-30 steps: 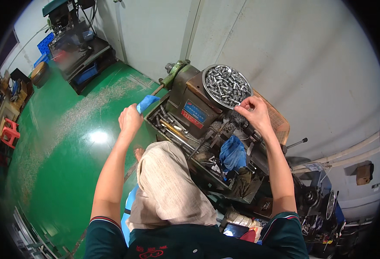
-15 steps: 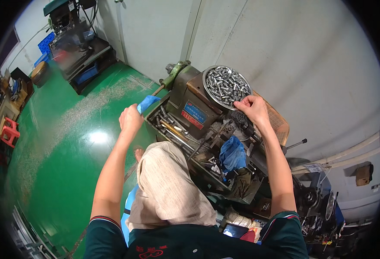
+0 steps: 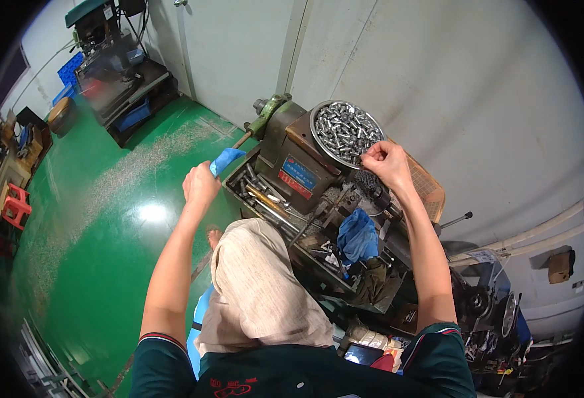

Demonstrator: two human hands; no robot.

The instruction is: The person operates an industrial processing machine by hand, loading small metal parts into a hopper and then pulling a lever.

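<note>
My left hand (image 3: 200, 186) is closed round the grip end of a lever, where a blue cloth wrap (image 3: 226, 161) sticks out past my fingers. The lever's rod (image 3: 242, 140) runs up to the green end of a small bench machine (image 3: 298, 142). On top of this machine sits a round metal bowl (image 3: 316, 140) heaped with small silvery cylindrical metal parts (image 3: 347, 129). At the bowl's near right rim is my right hand (image 3: 390, 164), thumb and fingertips pinched together. Whatever lies between those fingertips is too small or hidden to make out.
Below the machine, a tray (image 3: 272, 222) holds rods and tools. A crumpled blue cloth (image 3: 358, 237) lies among them. Behind my right hand is a woven-topped board (image 3: 426, 186). A drill press (image 3: 123, 73) stands far left, and a red stool (image 3: 16, 205) sits on the green floor.
My right hand has shifted very slightly at the bowl's rim, its fingers drawn closer together. My left hand keeps its hold on the lever, almost unmoved.
</note>
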